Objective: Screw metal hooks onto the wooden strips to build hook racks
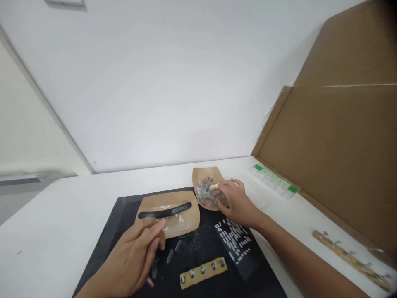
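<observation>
My right hand (234,200) reaches over a brown paper tray (204,171) of small mixed red, green and clear pieces. A pale band wraps its index fingertip; whether anything is between the fingers is too small to tell. My left hand (136,252) is at the near edge of another brown tray (186,198), its thumb and fingers pressed together on something I cannot make out. On that tray lie a curved black file (166,212) and several small white bits. Clear nail-shaped tips (170,255) rest on the black mat just right of my left hand.
A wooden strip (203,273) with several mounted tips lies on the black mat (124,205). Small white strips (231,238) are stuck near its right side. Farther right are a similar strip (350,258), a green-and-white case (276,180) and a large cardboard sheet (341,157).
</observation>
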{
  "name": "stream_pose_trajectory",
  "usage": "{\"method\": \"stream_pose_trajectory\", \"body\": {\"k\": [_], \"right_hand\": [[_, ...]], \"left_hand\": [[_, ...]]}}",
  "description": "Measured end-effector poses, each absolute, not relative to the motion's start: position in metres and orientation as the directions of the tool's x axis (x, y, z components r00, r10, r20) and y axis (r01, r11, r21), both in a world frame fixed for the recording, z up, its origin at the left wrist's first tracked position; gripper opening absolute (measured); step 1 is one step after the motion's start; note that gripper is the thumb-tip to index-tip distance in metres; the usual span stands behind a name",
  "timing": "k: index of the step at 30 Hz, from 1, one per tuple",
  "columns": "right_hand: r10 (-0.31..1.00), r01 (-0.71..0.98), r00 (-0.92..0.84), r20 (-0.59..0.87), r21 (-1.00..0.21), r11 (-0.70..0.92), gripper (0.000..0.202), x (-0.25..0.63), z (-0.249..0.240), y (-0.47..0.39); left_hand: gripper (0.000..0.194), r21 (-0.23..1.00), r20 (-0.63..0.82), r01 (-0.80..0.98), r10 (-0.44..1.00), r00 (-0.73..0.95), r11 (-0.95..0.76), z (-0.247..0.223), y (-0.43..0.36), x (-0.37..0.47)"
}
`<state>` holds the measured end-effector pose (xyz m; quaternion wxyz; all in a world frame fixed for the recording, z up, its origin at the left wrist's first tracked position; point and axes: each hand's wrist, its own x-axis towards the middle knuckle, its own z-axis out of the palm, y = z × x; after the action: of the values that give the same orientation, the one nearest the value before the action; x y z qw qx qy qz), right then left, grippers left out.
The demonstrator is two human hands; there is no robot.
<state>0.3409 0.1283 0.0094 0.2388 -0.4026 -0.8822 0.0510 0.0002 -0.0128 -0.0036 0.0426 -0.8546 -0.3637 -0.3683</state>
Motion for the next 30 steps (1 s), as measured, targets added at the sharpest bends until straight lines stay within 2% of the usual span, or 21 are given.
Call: {"method": "stream_pose_trajectory", "body": {"k": [9,21,30], "right_hand": [[0.737,0.682,-0.556,0.384,-0.297,0.669,0.007,0.342,0.007,0.132],[0.738,0.655,-0.544,0.400,-0.347,0.671,0.015,0.344,0.012,0.133],[0.800,0.683,-0.449,0.398,-0.425,0.594,0.022,0.341,0.019,0.135]], "left_hand": [[0.061,0.160,0.666,0.654,0.570,0.482,-0.740,0.004,-0.013,0.003],[0.049,0.119,0.664,0.647,0.545,0.512,-0.753,-0.001,-0.013,-0.002],[0.048,0.123,0.672,0.651,0.546,0.501,-0.749,0.004,-0.012,0.000]]}}
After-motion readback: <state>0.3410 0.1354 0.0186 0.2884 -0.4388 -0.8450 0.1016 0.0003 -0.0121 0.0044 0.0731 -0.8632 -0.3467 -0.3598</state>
